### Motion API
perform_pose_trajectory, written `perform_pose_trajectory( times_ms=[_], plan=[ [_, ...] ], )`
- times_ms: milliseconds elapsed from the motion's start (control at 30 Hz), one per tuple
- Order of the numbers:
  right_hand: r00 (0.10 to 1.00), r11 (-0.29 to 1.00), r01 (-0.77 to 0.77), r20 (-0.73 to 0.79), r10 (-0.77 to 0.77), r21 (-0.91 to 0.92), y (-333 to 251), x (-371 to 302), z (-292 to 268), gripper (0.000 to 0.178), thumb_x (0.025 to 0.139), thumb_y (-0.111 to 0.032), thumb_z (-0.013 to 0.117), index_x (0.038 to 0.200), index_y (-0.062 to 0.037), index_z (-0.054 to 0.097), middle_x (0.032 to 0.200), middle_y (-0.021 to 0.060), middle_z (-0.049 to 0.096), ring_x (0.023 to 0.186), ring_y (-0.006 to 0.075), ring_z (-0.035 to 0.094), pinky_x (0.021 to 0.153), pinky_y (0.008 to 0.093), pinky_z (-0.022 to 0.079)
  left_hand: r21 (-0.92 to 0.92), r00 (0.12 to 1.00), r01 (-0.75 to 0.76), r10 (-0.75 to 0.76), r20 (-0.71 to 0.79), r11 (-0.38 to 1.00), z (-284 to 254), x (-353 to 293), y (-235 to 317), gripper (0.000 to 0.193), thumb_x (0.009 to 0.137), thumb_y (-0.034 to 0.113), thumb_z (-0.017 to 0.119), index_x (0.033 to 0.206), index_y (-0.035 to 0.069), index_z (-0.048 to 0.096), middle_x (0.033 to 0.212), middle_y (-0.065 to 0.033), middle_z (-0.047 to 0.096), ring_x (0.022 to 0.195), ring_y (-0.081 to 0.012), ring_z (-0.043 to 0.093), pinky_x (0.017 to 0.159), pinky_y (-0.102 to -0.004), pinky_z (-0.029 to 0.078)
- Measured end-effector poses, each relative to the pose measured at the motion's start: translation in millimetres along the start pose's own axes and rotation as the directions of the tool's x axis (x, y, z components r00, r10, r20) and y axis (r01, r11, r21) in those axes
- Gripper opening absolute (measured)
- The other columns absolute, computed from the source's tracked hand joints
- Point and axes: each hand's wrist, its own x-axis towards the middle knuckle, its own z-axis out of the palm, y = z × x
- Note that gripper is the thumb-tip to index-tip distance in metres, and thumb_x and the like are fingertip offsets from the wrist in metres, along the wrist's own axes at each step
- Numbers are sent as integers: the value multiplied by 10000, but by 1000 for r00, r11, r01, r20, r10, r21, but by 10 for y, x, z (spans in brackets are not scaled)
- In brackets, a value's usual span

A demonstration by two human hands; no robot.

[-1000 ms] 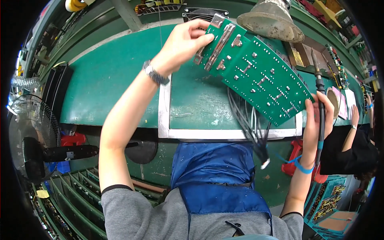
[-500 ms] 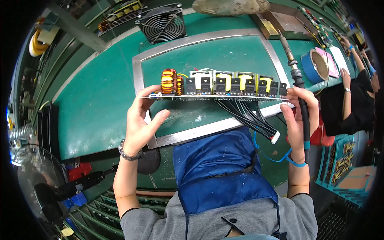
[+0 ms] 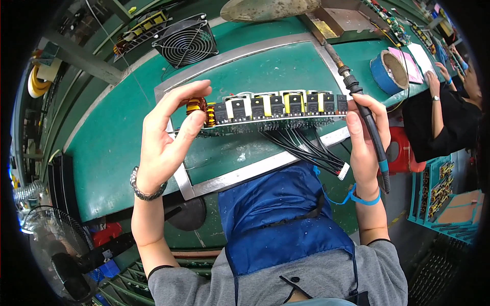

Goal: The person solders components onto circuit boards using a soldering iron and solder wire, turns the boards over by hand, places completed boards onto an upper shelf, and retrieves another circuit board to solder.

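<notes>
A circuit board [image 3: 286, 119] is held up edge-on over the bench, its black transistors, yellow-taped transformers and copper coils [image 3: 196, 107] on the upper side. My left hand [image 3: 166, 127] curls round the coil end of it, thumb in front and fingers behind and above. At the other end my right hand [image 3: 368, 137] closes on the soldering iron [image 3: 371, 130], thumb and fingers also at the board's edge. The iron's tip points up and away. A bundle of black wires [image 3: 301, 149] hangs under the board and ends in a white connector [image 3: 343, 171].
A metal frame [image 3: 240, 175] lies on the green bench [image 3: 112, 158]. Behind stands a black fan [image 3: 186, 43]; a blue solder reel [image 3: 388, 74] sits at the right. A co-worker's arm [image 3: 437, 109] is beyond it. A floor fan [image 3: 61, 255] stands at lower left.
The board has shifted left and tilted, its right end now higher. My left hand has moved up round the coil. The iron has moved left with my right hand.
</notes>
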Motion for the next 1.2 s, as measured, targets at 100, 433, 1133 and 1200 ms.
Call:
perform_pose_trajectory(
  times_ms=[100,433,1133,1200],
  plan=[
    [1000,1000,-14,-11,14,8,6,32,15,269,878,-55,638,1139,-34,576,971,51,614,846,85,563,774,226,474,172,998,-42,32,60,984,-11,133,62,339,858,139,629,1172,14,602,1071,-111,654,1057,-210,590,931,-323,426],
    [998,992,-66,16,65,111,12,68,13,273,890,-72,627,1147,-16,554,1045,58,583,970,113,575,860,245,455,-280,976,212,-186,117,936,-300,-308,-439,557,877,302,634,1305,4,439,1263,-116,533,1181,-198,509,1002,-327,393],
    [991,956,-123,76,107,266,83,262,-70,277,870,-48,654,1131,-16,565,923,31,586,830,65,550,748,195,458,-5,928,294,-286,-240,956,338,-812,-713,399,873,-50,586,1248,-19,452,1060,-52,573,933,-110,552,817,-241,459],
    [992,968,-98,102,77,230,68,297,-104,248,859,-17,649,1099,-8,587,924,30,582,829,68,566,741,197,470,-79,924,267,-278,-263,960,302,-812,-728,392,869,-56,586,1240,-17,464,1060,-46,574,940,-111,555,829,-246,460]
  ],
)
